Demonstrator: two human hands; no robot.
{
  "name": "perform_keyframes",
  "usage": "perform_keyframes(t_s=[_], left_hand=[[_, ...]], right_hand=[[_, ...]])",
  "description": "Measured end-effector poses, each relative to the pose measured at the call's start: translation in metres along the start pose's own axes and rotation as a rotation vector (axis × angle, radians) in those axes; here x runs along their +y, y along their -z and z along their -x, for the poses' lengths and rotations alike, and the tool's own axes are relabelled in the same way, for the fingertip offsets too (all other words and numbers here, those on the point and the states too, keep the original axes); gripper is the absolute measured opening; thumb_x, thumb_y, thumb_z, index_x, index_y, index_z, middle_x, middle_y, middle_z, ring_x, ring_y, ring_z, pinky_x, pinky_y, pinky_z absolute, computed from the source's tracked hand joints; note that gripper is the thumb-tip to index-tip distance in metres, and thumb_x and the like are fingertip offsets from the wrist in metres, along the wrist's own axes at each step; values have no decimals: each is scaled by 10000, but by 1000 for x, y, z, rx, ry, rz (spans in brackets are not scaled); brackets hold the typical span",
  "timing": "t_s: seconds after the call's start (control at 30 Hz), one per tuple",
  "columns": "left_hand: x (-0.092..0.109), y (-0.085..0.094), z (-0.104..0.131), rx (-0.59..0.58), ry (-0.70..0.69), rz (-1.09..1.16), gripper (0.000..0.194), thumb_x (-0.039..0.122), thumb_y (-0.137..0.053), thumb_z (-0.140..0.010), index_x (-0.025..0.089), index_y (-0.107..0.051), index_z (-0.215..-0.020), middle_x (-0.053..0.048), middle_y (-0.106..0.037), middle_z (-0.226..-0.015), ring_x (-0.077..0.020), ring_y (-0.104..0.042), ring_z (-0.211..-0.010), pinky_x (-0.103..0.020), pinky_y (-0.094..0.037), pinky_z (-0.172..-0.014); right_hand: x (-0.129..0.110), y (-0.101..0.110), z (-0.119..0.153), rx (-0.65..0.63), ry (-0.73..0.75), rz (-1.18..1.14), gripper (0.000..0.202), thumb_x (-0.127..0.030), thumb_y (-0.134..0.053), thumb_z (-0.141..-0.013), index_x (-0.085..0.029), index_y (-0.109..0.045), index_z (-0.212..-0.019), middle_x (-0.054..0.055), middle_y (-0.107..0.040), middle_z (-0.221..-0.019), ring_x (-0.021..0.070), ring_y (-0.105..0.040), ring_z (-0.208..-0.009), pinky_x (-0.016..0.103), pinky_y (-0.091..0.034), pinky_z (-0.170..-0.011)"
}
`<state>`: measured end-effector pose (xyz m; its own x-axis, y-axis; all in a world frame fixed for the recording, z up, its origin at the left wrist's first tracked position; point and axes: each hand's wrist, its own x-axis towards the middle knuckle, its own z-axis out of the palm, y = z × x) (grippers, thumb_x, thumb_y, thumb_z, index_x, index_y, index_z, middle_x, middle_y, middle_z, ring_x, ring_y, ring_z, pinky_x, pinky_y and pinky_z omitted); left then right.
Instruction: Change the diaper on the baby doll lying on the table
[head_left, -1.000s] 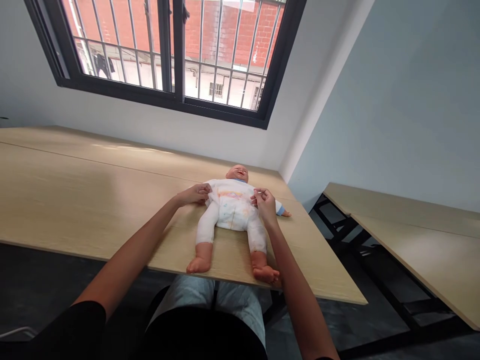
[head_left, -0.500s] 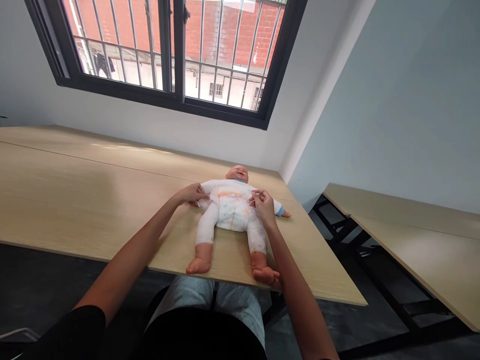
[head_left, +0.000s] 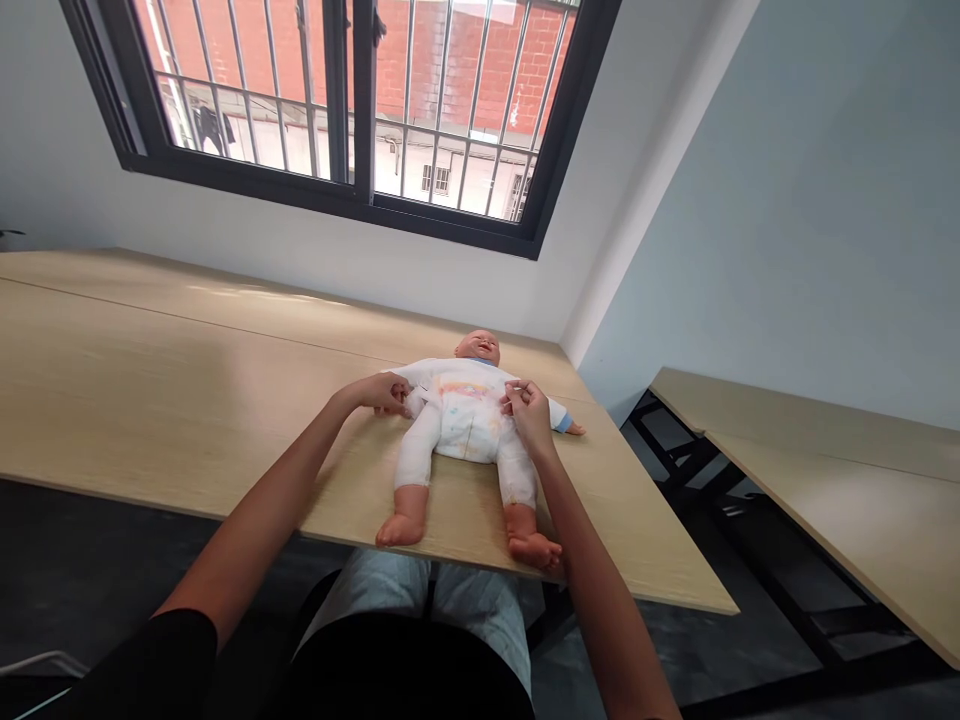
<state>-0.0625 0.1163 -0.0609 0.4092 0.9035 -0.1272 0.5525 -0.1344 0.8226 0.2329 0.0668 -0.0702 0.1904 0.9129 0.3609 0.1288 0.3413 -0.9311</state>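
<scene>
A baby doll [head_left: 478, 347] in white clothes with blue cuffs lies on its back, feet toward me at the table's front edge. Around its hips is a white diaper [head_left: 466, 428] with a coloured print along the waist. My left hand [head_left: 386, 393] is at the diaper's left side, fingers curled and closed on its side tab. On the other side my right hand [head_left: 527, 405] pinches the diaper's edge near the waist. Fingertips of both hands partly cover what they grip.
The doll lies on a light wooden table [head_left: 187, 400] that runs along the wall under a barred window [head_left: 360, 110]. A second wooden table [head_left: 847, 470] with a black frame stands to the right, across a gap.
My left hand has drawn slightly outward from the doll's waist, and its fingers have curled in. My right hand stays at the diaper's other side. The view has shifted slightly.
</scene>
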Motion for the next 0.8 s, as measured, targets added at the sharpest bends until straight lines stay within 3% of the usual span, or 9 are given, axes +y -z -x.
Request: perform_keyframes(t_s=[0.2, 0.37, 0.47, 0.53, 0.63, 0.7, 0.8], left_hand=[[-5, -3, -6, 21, 7, -29, 271, 173, -731, -551, 198, -502, -695, 59, -524, -505, -137, -526, -437, -216, -355, -397], [-8, 10, -3, 73, 7, 7, 313, 161, -711, -563, 193, -549, -829, 62, -531, -556, -132, -520, -442, -217, -362, -407], [-6, 18, 3, 101, -21, 55, 332, 213, -725, -598, 190, -570, -891, 54, -547, -575, -119, -503, -448, -209, -357, -415], [-3, 20, 6, 112, -53, 100, 339, 241, -731, -614, 186, -588, -915, 49, -553, -580, -116, -506, -462, -203, -357, -422], [1, 19, 9, 155, -113, 169, 327, 278, -748, -630, 175, -613, -910, 42, -558, -596, -104, -502, -471, -194, -352, -430], [4, 16, 10, 204, -148, 208, 303, 311, -756, -651, 163, -622, -879, 47, -534, -569, -88, -474, -453, -187, -338, -430], [6, 13, 8, 264, -170, 246, 277, 359, -760, -683, 151, -613, -791, 54, -490, -499, -78, -444, -428, -181, -321, -423]], right_hand=[[0, -1, 1, 2, 17, 8, 391, -535, -620, -744, -182, -570, -905, -14, -620, -643, 113, -529, -492, 239, -425, -519], [-2, -1, 1, -18, 44, 38, 375, -528, -621, -752, -180, -589, -884, -3, -623, -659, 138, -552, -550, 260, -449, -569], [-11, -4, 8, -44, 113, 98, 324, -483, -651, -764, -174, -640, -862, 37, -675, -778, 173, -603, -698, 299, -484, -693], [-22, -12, 13, -154, 270, 202, 257, -427, -630, -823, -181, -685, -874, 57, -708, -917, 193, -629, -847, 333, -479, -842], [-38, -37, 16, -483, 527, 443, 216, -354, -578, -912, -217, -727, -986, 49, -699, -1122, 203, -608, -1073, 364, -405, -1026], [-46, -58, 11, -659, 580, 651, 243, -340, -606, -914, -232, -718, -1101, 58, -650, -1252, 220, -564, -1182, 387, -369, -1073], [-51, -88, -1, -782, 536, 969, 331, -358, -634, -911, -245, -677, -1219, 72, -576, -1364, 261, -520, -1246, 419, -357, -1076]])
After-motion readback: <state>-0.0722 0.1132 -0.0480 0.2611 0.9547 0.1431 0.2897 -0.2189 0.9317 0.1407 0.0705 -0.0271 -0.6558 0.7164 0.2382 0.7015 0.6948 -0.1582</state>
